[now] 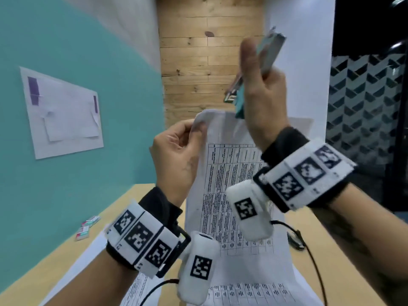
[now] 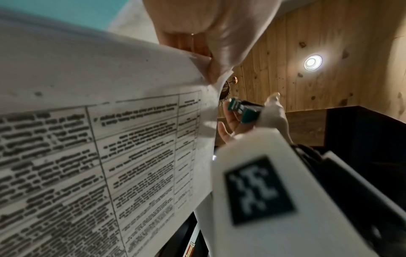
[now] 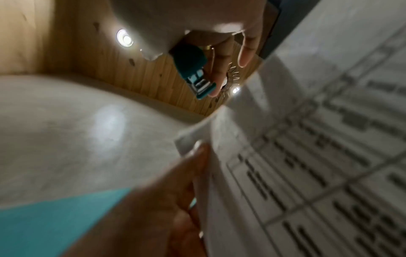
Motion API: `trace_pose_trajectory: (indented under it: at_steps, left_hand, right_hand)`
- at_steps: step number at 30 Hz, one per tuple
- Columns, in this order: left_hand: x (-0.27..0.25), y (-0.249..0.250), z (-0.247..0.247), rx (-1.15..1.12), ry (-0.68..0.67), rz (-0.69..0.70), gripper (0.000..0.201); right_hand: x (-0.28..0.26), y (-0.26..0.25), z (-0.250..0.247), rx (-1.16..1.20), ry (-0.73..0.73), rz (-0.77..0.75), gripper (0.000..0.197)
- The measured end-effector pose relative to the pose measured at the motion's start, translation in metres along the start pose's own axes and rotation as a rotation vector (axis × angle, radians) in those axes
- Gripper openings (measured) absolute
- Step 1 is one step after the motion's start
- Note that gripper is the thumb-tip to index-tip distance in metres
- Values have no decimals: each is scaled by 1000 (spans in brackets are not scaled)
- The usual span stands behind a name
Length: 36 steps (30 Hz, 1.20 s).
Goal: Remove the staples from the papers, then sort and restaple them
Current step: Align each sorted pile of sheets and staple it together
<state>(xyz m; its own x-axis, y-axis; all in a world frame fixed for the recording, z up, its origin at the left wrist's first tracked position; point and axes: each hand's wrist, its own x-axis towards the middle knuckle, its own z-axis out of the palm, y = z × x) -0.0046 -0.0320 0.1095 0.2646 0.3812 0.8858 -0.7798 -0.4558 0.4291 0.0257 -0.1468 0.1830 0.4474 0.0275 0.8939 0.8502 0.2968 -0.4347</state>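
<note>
A sheaf of printed table papers [image 1: 231, 173] is held upright above the desk. My left hand [image 1: 194, 129] pinches its top left corner between thumb and fingers; the left wrist view shows that pinch on the papers [image 2: 110, 139] close up. Above and to the right of the corner, my right hand [image 1: 258, 62] is raised and grips a teal and metal stapler [image 1: 270, 50], clear of the sheets. The stapler [image 3: 193, 73] points down from the fingers in the right wrist view, with the left hand [image 3: 195, 153] on the paper corner [image 3: 191, 139] below it.
More printed sheets [image 1: 242, 292] lie flat on the wooden desk [image 1: 72, 250]. Small staple boxes [image 1: 88, 226] sit at the desk's left near the teal wall. A dark small tool [image 1: 295, 239] lies at the right. A white sheet [image 1: 61, 111] is taped to the wall.
</note>
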Motion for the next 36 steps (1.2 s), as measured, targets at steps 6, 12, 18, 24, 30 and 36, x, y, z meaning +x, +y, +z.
trace_pose_trajectory:
  at_steps: [6, 12, 18, 24, 30, 36]
  left_hand:
    - [-5, 3, 2, 6, 31, 24, 8]
    - [-10, 9, 7, 83, 72, 91, 11]
    - [-12, 8, 14, 129, 95, 136, 14]
    - [-10, 7, 11, 89, 74, 97, 8]
    - [-6, 0, 4, -131, 30, -82, 2]
    - [0, 3, 2, -272, -13, -302, 18]
  right_hand:
    - [-6, 13, 15, -182, 11, 2, 49]
    - [-10, 14, 14, -441, -9, -102, 45]
    - [-6, 20, 19, -389, 54, -137, 49]
    - [-4, 22, 19, -383, 2, -125, 44]
    - [-3, 4, -12, -45, 258, -118, 28]
    - [-47, 51, -69, -56, 493, -16, 12]
